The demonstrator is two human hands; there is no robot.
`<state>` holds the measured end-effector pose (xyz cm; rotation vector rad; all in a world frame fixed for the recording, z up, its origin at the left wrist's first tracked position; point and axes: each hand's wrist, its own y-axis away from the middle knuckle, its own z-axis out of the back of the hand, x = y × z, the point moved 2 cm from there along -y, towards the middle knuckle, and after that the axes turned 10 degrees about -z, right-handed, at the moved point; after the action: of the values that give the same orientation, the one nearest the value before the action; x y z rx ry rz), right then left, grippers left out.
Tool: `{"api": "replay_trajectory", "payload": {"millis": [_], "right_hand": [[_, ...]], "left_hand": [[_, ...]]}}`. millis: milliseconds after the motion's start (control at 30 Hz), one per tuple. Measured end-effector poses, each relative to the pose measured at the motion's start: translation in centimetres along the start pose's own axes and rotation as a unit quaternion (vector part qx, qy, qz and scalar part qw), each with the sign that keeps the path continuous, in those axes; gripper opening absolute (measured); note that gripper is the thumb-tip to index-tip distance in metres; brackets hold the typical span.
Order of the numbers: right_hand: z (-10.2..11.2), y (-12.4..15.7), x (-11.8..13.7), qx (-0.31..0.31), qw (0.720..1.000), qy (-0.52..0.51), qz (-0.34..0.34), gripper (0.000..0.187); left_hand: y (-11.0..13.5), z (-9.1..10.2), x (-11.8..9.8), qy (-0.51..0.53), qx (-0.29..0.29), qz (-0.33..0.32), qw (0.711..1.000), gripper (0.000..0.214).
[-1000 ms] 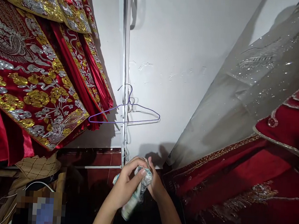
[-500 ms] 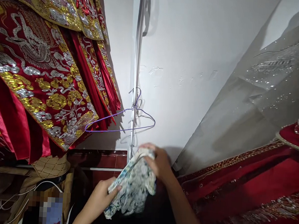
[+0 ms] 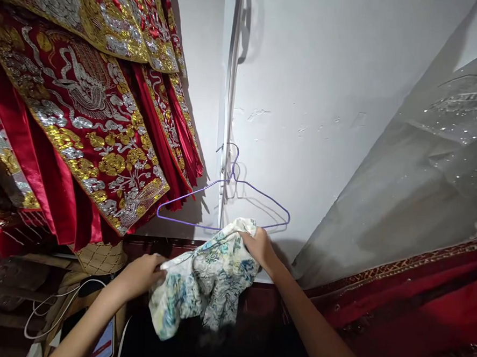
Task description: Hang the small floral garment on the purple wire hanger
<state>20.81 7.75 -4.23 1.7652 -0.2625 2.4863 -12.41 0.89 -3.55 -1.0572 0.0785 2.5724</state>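
A white garment (image 3: 212, 274) with a blue-green floral print is stretched between my two hands. My left hand (image 3: 141, 275) is closed on its left end, while my right hand (image 3: 258, 247) pinches the upper right end. The lower part hangs in loose folds, and its exact cut is hard to make out. Just behind and above the cloth, a purple wire hanger (image 3: 258, 188) hangs by its hook on a metal pole (image 3: 230, 92) against the wall. The garment's top edge covers part of the hanger's bottom bar.
Red costumes with gold and silver embroidery (image 3: 114, 160) hang at the left. To the right are a sheer, sparkly covering (image 3: 404, 172) and red fabric (image 3: 416, 308). A phone (image 3: 103, 345), a white cable (image 3: 52, 318) and a woven tan object (image 3: 100, 259) lie at lower left.
My hands have moved apart, spreading the bunched garment wider; my left hand went left and up. The hanger has turned to face me more squarely. The view has shifted slightly.
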Motion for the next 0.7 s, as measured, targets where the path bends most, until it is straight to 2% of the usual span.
{"api": "replay_trajectory", "payload": {"millis": [100,167,233,300,367,433,500,533,567,633,667,700], "right_hand": [[2.7,0.7,-0.6,-0.019,0.999,0.035,0.005,0.025],[4.0,0.8,-0.3,-0.069,0.997,0.018,0.013,0.023],[4.7,1.1,0.2,-0.1,0.995,0.001,-0.01,0.026],[4.6,1.7,0.7,-0.076,0.996,0.004,-0.04,0.03],[4.1,2.8,1.4,-0.016,0.999,0.012,-0.046,0.033],[3.8,4.0,2.1,0.054,0.998,0.007,-0.02,0.028],[4.4,4.9,2.7,0.081,0.997,-0.011,0.012,0.019],[5.1,4.9,3.0,0.058,0.998,-0.02,0.024,0.03],[6.2,4.7,3.3,0.008,0.999,-0.027,0.033,0.047],[8.9,3.7,3.9,-0.125,0.991,-0.023,0.049,0.077],[10.3,3.0,4.2,-0.17,0.984,-0.008,0.057,0.081],[11.6,2.3,4.5,-0.184,0.981,0.014,0.063,0.077]], "left_hand": [[-2.2,2.0,-0.8,-0.038,-0.062,-0.052,0.996,0.006],[-3.5,3.6,-2.8,-0.092,-0.118,-0.109,0.983,0.01],[-4.7,5.0,-5.3,-0.126,-0.181,-0.167,0.961,0.01],[-5.8,5.5,-7.5,-0.119,-0.201,-0.212,0.949,0.01],[-7.0,5.3,-9.1,-0.09,-0.181,-0.235,0.951,0.016],[-8.1,4.8,-9.7,-0.073,-0.163,-0.245,0.953,0.033],[-9.1,4.5,-9.7,-0.078,-0.174,-0.254,0.948,0.043],[-9.5,4.5,-9.5,-0.085,-0.18,-0.258,0.945,0.043],[-9.8,4.5,-9.3,-0.09,-0.182,-0.261,0.944,0.041],[-10.0,4.9,-8.9,-0.098,-0.182,-0.267,0.941,0.034],[-10.0,5.1,-8.8,-0.098,-0.178,-0.272,0.941,0.032],[-10.0,5.4,-8.8,-0.096,-0.177,-0.28,0.939,0.029]]}}
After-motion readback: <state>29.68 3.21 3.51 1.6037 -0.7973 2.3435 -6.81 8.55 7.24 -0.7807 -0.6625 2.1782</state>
